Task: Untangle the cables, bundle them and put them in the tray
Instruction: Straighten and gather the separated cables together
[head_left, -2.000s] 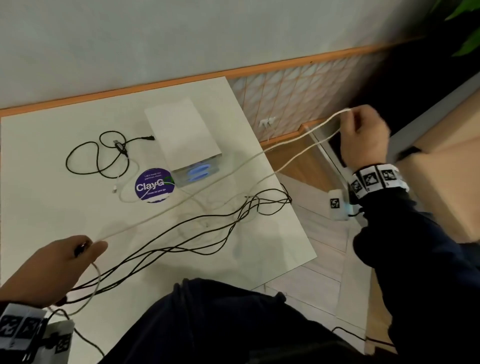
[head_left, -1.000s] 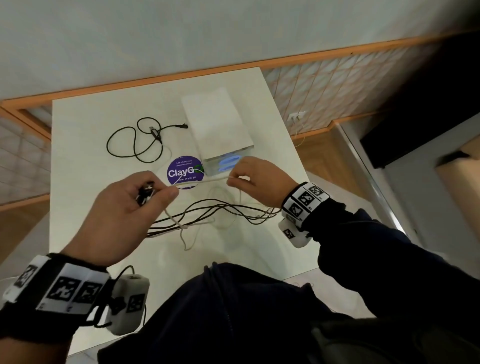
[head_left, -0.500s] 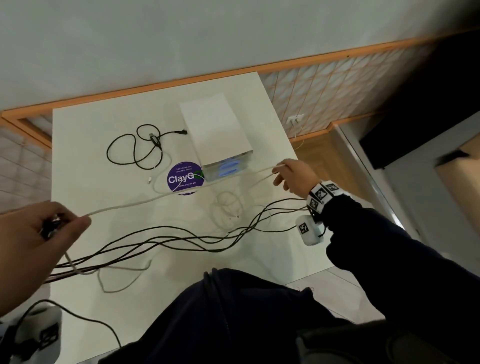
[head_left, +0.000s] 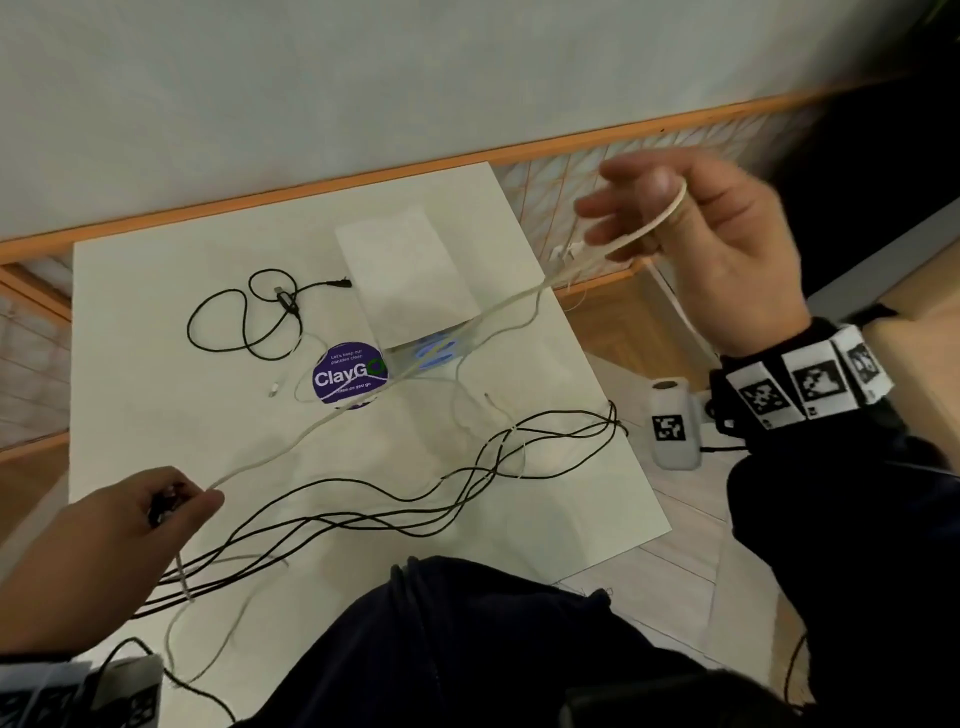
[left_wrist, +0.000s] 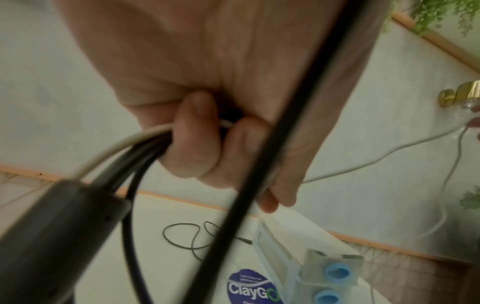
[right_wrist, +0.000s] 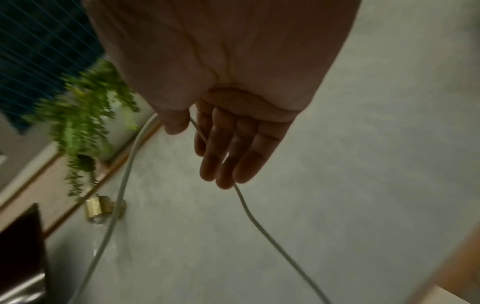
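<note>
My left hand (head_left: 192, 506) is low at the table's near left and grips one end of a long white cable (head_left: 311, 429) together with several black cable strands (head_left: 493, 457). In the left wrist view its fingers (left_wrist: 197, 139) curl round the white and black cables (left_wrist: 145, 152). The white cable runs up across the table to my right hand (head_left: 639, 218), raised past the right edge. There it loops between thumb and fingers (right_wrist: 223, 156), and the white cable (right_wrist: 124, 181) hangs down on both sides. The tray (head_left: 405, 270), a translucent box with a white top, stands at the back.
A second black cable (head_left: 244, 322) lies coiled at the back left, beside a thin white lead (head_left: 272, 388). A round purple ClayGo sticker (head_left: 348, 374) sits in front of the tray. The black strands reach the table's right edge (head_left: 639, 467). A wall runs behind the table.
The right hand has risen up and to the right, away from the table edge, drawing the white cable out. The left hand keeps its grip and has shifted slightly inward.
</note>
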